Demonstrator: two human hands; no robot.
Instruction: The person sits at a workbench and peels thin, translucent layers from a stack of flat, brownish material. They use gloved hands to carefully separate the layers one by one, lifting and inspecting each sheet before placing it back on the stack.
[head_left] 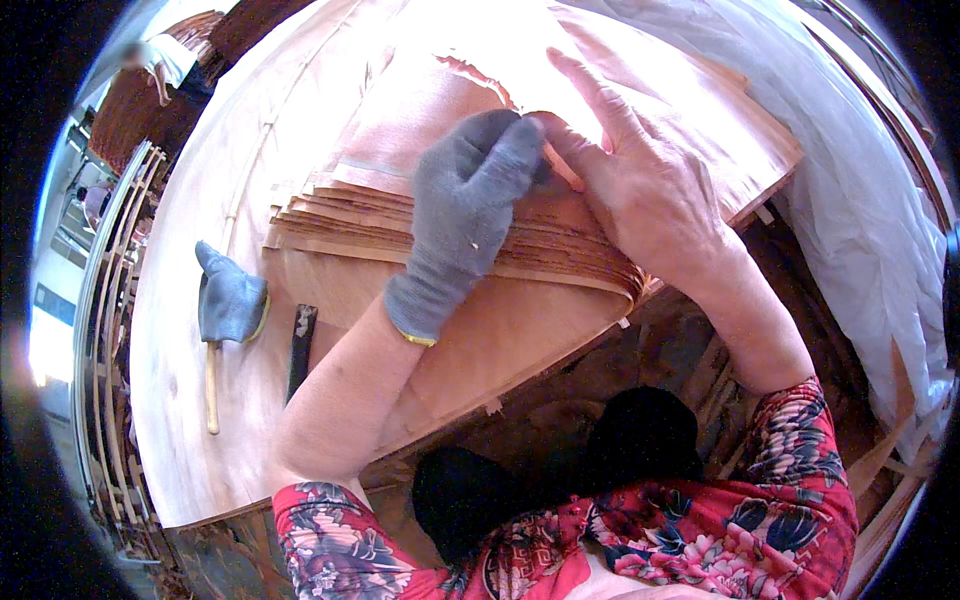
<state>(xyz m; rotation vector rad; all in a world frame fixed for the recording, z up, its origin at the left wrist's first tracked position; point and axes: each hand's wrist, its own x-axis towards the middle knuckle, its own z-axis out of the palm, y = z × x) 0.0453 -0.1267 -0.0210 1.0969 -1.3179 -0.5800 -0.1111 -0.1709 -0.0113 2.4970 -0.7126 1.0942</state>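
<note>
My left hand [465,195], in a grey work glove with a yellow-trimmed cuff, is closed at the ragged edge of a thin wood veneer sheet [395,125]. Its fingertips seem to pinch that edge, though they partly cover it. My bare right hand [655,195] rests on the veneer just to the right, index finger stretched forward and thumb reaching to the gloved fingertips. The remaining right fingers are partly hidden. Beneath both hands lies a stack of veneer sheets [350,225] with uneven layered edges. Strong glare washes out the far part of the sheets.
At left on the pale wood surface [185,440] lie another grey glove [235,300], a thin wooden stick [212,390] and a black bar [301,350]. Whitish plastic sheeting [850,200] hangs along the right. A person [172,65] stands far off at upper left, near brown stacks.
</note>
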